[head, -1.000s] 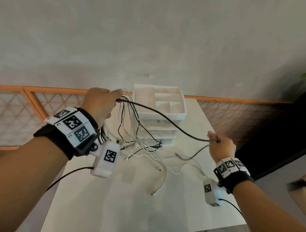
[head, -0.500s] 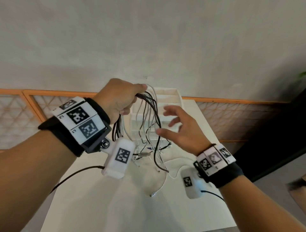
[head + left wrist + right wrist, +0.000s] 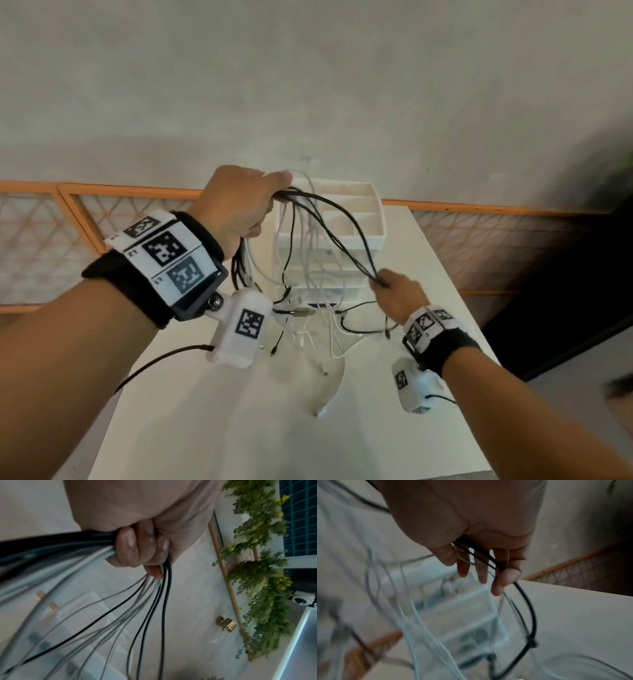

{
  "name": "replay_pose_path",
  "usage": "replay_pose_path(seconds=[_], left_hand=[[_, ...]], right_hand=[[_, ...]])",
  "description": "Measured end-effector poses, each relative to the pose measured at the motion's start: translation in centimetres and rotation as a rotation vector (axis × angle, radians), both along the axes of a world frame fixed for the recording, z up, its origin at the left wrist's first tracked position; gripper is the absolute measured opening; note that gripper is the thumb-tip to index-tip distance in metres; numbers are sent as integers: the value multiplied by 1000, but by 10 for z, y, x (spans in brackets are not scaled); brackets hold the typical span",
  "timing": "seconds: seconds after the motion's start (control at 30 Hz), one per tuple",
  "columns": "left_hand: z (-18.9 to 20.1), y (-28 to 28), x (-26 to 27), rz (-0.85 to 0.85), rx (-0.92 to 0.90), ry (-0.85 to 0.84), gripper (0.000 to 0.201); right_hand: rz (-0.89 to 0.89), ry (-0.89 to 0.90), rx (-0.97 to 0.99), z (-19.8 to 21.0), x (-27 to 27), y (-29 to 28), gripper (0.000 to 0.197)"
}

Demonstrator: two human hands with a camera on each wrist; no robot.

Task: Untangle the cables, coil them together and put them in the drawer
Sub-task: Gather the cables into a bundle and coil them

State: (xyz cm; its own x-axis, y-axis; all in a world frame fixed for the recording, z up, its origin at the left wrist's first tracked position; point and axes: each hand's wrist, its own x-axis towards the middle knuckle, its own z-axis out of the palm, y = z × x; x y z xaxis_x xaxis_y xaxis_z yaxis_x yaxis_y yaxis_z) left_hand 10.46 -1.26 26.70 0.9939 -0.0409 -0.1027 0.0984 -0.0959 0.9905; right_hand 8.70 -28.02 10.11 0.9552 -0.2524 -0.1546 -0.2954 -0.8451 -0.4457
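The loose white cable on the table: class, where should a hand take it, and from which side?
Probably take the white cable just behind its plug end, coming down from above at the table's near side. That end lies flat and alone on the white table, away from the strands hanging between left hand and right hand.

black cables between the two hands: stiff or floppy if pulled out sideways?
Probably floppy: the black cables sag in arcs between the left hand and right hand. Likely light, since the right hand's grip is only a pinch. They may snag, because white cables hang through the same bundle.
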Motion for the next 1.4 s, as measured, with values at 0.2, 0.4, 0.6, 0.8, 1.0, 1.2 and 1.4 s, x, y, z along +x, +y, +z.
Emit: replay_pose_path(seconds=[0.2,0.4,0.6,0.8,1.0,1.2,1.4], left_hand=[[-27,12,12,170,94,83,32],[-3,18,16,224,-114,41,30],[2,8,11,156,-152,69,30],[-3,8,10,97,-126,82,39],[-3,7,7,117,-114,81,39],[-3,9,8,64,-16,69,39],[-31,-9,4,21,138,116,37]], right_hand=[[-97,-307,352,57,9,-31,27],[-185,174,122,-16,-21,-60,122],[-102,249,-70,-39,-27,-57,121],[91,146,22,-22,-15,-57,118],[-31,197,-323,-16,-18,-48,105],[222,-196,-373,9,-23,-39,69],[270,-574,-175,53,-12,-9,87]])
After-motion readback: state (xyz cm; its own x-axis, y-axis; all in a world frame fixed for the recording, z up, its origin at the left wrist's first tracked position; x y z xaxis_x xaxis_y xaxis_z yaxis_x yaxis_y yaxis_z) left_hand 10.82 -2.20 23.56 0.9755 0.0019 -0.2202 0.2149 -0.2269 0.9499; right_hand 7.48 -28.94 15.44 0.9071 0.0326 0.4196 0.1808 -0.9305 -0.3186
